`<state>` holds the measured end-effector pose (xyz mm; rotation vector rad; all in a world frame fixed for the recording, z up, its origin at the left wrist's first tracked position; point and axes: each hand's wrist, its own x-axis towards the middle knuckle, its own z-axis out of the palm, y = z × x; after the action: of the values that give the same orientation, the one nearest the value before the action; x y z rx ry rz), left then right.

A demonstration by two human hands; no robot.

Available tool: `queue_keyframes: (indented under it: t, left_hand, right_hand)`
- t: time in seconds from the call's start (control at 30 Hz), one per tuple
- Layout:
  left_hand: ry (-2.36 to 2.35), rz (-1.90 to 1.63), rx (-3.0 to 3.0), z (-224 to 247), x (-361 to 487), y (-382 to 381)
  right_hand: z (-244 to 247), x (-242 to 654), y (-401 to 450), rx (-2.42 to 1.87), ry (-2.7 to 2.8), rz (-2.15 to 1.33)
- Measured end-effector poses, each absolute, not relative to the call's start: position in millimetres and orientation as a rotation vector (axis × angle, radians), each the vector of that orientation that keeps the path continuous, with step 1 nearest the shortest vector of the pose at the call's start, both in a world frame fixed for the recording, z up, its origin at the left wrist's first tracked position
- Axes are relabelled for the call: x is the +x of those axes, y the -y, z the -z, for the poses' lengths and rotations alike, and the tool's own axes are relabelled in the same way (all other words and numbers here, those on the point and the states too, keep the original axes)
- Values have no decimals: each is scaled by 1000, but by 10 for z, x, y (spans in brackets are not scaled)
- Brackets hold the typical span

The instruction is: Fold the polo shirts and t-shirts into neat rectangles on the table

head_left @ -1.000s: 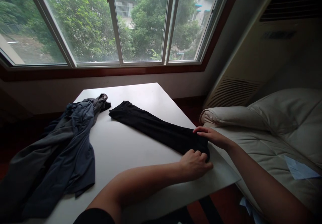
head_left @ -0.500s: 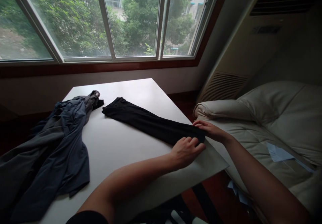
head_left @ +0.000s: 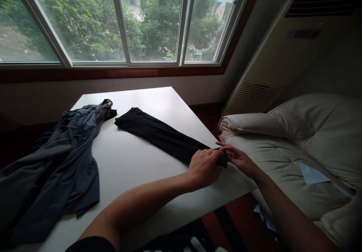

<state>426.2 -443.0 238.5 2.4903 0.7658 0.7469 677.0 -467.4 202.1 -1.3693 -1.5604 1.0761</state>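
Note:
A pair of black trousers [head_left: 164, 132], folded into a long narrow strip, lies slantwise across the white table [head_left: 121, 176]. At its near right end my left hand [head_left: 205, 169] is closed, fingers curled over the cloth. My right hand [head_left: 237, 159] meets it from the other side, pinching the corner of the same end, with its index finger stretched out. The fabric between the two hands is bunched up and partly hidden by the fingers.
Grey and dark blue garments [head_left: 68, 150] lie heaped on the table's left side and hang over its edge. A cream padded sofa [head_left: 283, 157] with pale papers [head_left: 313, 173] stands close on the right. Behind the table is a window [head_left: 152, 25].
Both hands have drawn closer together at the trousers' near end. That end, flat before, is now gathered and slightly folded back. The garments on the left stay put.

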Motion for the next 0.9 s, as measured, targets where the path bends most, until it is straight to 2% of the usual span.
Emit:
queue_keyframes:
  t: [0.07,0.17,0.33,0.53,0.67,0.9]
  left_hand:
    - [-801,-781,2473,-2432,4229,4371]
    - [-836,-862,2462,-2497,4161,4263]
    - [-911,-1030,2356,-2553,4058,4160]
    - [-853,-879,2273,-2525,4070,4222]
    - [-717,-917,2211,-2563,4069,4308]
    - [-499,-937,1900,-2860,3950,4599]
  right_hand:
    - [-1903,6684,4665,-1339,1522,-947]
    - [-1784,6599,4659,-1327,1509,-945]
    - [-1808,6518,4644,-1316,1713,-717]
    - [-1906,6495,4535,-1480,1755,-273]
    - [-2156,6568,4507,-1368,1756,-332]
    - [-2733,6613,4653,-1164,1701,-794]
